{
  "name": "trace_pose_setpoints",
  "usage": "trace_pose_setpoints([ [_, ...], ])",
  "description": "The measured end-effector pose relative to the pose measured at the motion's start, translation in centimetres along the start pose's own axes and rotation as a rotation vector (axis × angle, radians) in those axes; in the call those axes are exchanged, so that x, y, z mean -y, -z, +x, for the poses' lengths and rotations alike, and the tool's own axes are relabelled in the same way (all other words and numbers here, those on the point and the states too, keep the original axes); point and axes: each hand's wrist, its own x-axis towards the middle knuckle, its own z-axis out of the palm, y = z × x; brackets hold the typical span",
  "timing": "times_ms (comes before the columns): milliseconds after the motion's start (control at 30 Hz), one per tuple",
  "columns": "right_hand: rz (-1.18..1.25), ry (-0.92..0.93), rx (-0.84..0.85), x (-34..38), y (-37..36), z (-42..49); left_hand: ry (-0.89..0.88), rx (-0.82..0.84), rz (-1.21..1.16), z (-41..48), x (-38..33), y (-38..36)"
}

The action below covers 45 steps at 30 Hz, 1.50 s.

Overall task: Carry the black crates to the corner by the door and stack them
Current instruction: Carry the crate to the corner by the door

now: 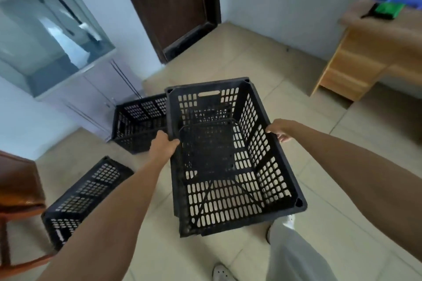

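Note:
A black perforated crate (pixel 269 148) hangs in front of me, held by its two long rims. My left hand (pixel 163 143) grips the left rim with the thumb over the edge. My right hand (pixel 279 131) curls round the right rim from outside. Through its open bottom another crate shape shows beneath it. A second black crate (pixel 137 121) stands on the floor behind and to the left, by the white cabinet. A third black crate (pixel 84 198) lies on the floor at the lower left. The dark brown door (pixel 173 7) is at the far wall.
A white cabinet (pixel 96 96) with a glass tank (pixel 45 36) on top stands left of the door. A wooden desk (pixel 370 52) with blue and green items is at the right. A wooden chair (pixel 18 189) is at the left edge. My legs and shoes show below on the tiled floor.

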Motion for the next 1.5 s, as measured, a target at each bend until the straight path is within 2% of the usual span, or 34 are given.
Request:
trace_pose_setpoints([
  [333,0.081,-0.063,-0.084,-4.4,20.2,5.9,-0.053,0.105,0.032,9.1,-22.9,-10.5],
  [567,0.139,-0.1,-0.15,-3.3,32.2,10.6,-0.143,0.148,-0.008,16.3,-35.5,-16.0],
  [900,0.15,-0.082,-0.217,9.1,43.7,23.8,-0.182,0.16,0.056,34.9,-48.0,-15.4],
  [1167,0.276,-0.122,-0.186,18.3,51.5,33.4,-0.235,0.18,0.101,48.9,-58.7,-13.5],
  [1500,0.235,-0.085,-0.124,28.7,63.3,47.7,-0.16,0.074,-0.038,63.5,-67.1,-16.2],
])
